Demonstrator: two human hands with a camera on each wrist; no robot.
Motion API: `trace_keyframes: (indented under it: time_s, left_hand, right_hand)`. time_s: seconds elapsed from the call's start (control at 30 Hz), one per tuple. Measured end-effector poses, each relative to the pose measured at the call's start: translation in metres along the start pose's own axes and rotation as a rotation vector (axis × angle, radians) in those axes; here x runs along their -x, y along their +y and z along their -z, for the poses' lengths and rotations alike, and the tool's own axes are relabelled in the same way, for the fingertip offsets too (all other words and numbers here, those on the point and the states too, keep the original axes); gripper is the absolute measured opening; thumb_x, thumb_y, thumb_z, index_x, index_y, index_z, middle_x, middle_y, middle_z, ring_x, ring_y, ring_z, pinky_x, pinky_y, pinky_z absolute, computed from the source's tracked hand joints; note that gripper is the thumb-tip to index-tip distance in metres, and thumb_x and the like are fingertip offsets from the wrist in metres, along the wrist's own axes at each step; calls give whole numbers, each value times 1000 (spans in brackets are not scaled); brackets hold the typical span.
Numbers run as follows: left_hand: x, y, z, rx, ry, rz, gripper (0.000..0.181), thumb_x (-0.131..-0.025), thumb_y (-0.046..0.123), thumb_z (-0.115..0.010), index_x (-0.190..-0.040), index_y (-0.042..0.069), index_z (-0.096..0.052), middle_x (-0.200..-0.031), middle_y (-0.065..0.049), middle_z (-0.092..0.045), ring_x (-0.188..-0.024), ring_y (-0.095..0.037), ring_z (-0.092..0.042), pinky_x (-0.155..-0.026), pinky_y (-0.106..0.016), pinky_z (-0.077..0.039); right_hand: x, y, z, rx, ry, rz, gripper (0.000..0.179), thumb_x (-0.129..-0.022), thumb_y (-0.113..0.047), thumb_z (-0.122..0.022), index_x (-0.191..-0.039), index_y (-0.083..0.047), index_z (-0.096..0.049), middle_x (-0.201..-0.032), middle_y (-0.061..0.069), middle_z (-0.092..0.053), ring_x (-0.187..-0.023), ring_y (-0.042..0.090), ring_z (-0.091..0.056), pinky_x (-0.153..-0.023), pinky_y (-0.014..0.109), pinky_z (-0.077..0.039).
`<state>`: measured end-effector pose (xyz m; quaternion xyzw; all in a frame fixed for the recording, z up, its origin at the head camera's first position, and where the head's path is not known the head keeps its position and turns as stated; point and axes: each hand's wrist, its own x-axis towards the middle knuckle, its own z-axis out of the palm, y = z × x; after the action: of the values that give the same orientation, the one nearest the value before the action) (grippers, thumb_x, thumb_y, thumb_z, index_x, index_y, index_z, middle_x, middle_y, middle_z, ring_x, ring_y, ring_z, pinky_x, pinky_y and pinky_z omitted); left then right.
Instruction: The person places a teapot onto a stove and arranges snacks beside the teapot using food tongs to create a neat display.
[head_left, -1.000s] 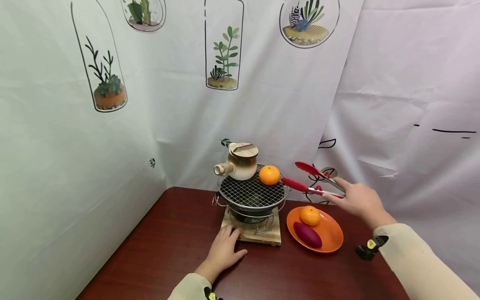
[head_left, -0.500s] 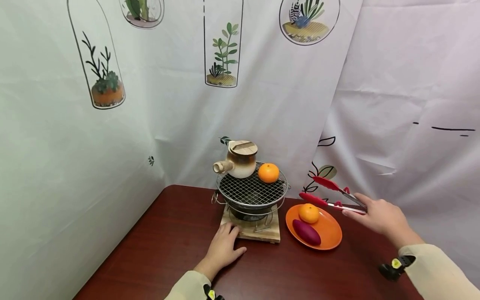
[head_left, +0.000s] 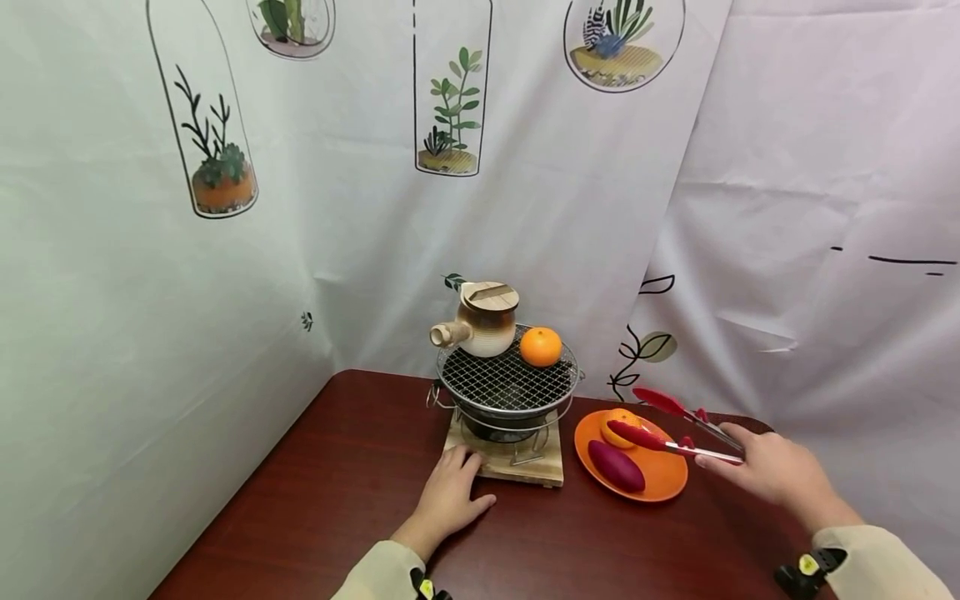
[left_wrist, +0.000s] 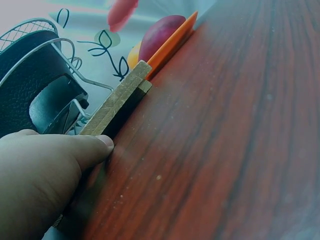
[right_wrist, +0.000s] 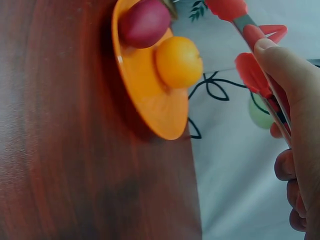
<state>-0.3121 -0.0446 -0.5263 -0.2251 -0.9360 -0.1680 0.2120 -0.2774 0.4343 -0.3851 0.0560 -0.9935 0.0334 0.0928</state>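
My right hand (head_left: 780, 475) grips a pair of tongs (head_left: 645, 437) with red tips and metal arms. The tips stand spread over the orange plate (head_left: 663, 487), with nothing between them; the lower one overlaps a mandarin (head_left: 613, 417) in the head view. Beside that fruit on the plate lies a purple sweet potato (right_wrist: 145, 23). My left hand (head_left: 447, 497) rests on the front left corner of a wooden board (head_left: 517, 468), its thumb stretched out to the side. On the board stands a small round grill (head_left: 498, 387) with a wire mesh top.
A clay pot (head_left: 487, 329) with a wooden lid and side handle sits on the mesh, handle to the left. Another mandarin (head_left: 540, 347) lies on the mesh to its right. White printed cloth (head_left: 360, 208) hangs behind the dark red table (head_left: 315, 492).
My right hand has moved right and down, away from the grill, carrying the tongs over the plate. The left hand stays on the board.
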Motion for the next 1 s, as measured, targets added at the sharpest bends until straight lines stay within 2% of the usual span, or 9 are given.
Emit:
trace_keyframes:
  time_s: [0.3,0.63,1.0]
  left_hand:
    - [1,0,0,-1,-11,2,56,-80,45,-82,-122,14,-62,-124,-9,-53,-123,-29,-50,-105,-46,-43]
    - [0,1,3,2,-2,-6,55,-80,44,-82,-122,14,-63,-124,-8,-53,-122,-29,-51,-104,-46,-43]
    - [-1,1,2,-5,-1,-8,55,-79,44,-82,-121,15,-63,-123,-8,-53,-122,-28,-51,-105,-45,-43]
  right_hand:
    - [3,2,-18,-22,-27,4,92,-83,-78,-58,-131,0,-62,-99,18,-71,-85,34,-66,-70,62,-53]
    - [1,5,-27,-31,-56,-16,95,-82,-81,-56,-131,0,-62,-94,14,-71,-79,28,-65,-67,60,-53]
    - [-4,6,-31,-24,-73,-41,99,-82,-81,-55,-132,5,-59,-99,23,-70,-83,36,-66,-66,60,-53]
